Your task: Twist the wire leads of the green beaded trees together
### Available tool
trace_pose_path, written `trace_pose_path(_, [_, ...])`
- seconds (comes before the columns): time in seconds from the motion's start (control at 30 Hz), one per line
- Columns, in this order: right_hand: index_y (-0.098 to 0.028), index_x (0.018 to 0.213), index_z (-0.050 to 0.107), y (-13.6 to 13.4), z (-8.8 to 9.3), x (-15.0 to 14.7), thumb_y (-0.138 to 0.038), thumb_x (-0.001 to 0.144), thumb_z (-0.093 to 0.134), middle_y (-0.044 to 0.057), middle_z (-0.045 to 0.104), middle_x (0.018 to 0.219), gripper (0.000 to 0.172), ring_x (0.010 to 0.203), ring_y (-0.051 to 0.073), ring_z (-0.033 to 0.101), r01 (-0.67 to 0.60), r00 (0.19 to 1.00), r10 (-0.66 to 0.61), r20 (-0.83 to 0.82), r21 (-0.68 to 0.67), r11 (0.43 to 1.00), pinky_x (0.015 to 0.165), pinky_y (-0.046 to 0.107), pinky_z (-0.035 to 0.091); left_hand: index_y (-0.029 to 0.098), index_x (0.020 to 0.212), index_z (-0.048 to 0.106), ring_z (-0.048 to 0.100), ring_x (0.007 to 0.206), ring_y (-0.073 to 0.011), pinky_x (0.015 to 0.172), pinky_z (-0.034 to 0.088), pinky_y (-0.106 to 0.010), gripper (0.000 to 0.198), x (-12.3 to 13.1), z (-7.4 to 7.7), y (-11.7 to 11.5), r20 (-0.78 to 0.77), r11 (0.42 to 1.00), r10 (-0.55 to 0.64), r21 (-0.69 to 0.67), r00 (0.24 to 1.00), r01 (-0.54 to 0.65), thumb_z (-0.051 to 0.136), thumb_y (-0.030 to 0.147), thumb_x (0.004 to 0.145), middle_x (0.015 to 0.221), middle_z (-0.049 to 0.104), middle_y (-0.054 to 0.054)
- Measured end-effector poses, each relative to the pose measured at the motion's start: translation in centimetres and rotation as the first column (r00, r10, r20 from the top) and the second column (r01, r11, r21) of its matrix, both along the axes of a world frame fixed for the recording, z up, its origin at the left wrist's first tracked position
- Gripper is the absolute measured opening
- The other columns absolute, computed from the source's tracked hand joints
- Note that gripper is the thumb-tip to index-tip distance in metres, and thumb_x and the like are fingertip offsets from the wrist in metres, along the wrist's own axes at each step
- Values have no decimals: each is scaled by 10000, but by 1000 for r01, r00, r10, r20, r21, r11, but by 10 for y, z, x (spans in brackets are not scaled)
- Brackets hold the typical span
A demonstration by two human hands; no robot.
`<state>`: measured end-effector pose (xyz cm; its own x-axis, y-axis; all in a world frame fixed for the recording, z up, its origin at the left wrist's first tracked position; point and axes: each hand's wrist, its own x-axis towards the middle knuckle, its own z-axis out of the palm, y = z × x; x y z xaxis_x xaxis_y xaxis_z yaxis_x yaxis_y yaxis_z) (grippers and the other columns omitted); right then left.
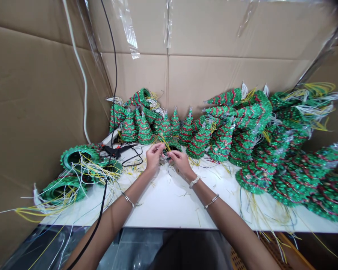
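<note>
At the middle of the white table [171, 208], my left hand [154, 155] pinches thin yellow wires [165, 141] between thumb and fingers. Close beside it, my right hand [180, 162] is closed on the lower part of the same yellow wires. Just behind my hands lies a small green tinsel tree [173, 145] with its hollow base toward me, partly hidden by my fingers; the wires appear to come from it. A bracelet circles each wrist area.
Several upright green trees with red garland [145, 129] stand along the cardboard wall [214, 30]. Larger trees [259, 165] crowd the right side. Hollow trees trailing wires [79, 159] lie at left, near a black-handled tool [114, 151]. A black cable [104, 202] hangs across my left forearm. Wire scraps litter the tabletop.
</note>
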<state>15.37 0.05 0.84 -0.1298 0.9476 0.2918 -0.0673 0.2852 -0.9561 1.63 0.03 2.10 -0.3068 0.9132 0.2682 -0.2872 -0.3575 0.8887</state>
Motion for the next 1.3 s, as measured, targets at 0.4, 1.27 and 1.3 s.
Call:
trace_pose_path(0.4, [-196, 851, 711, 4, -9, -11, -469, 683, 833, -13, 638, 747, 343, 601, 94, 526, -70, 894, -7, -449, -153, 986, 626, 252, 496, 170, 891, 717, 505, 479, -51, 439, 397, -184, 418, -3, 4, -2, 64, 997, -32, -68, 997, 37, 877, 449, 624, 735, 663, 13])
trace_pose_path(1.27, [-171, 875, 771, 2, -8, -7, -491, 691, 803, 28, 706, 793, 371, 581, 106, 500, 6, 976, -37, -215, -142, 990, 547, 252, 411, 164, 950, 736, 547, 477, -49, 393, 320, -170, 406, -5, 0, 1, -50, 997, -60, -58, 997, 57, 834, 465, 695, 883, 735, -44])
trace_pose_path(1.3, [-171, 876, 772, 2, -8, -7, -490, 692, 802, 28, 706, 788, 369, 579, 106, 501, 7, 977, -37, -212, -140, 990, 547, 253, 411, 163, 956, 733, 557, 481, -53, 389, 313, -172, 408, -5, 1, 0, -59, 996, -70, -54, 996, 67, 826, 472, 706, 918, 746, -60])
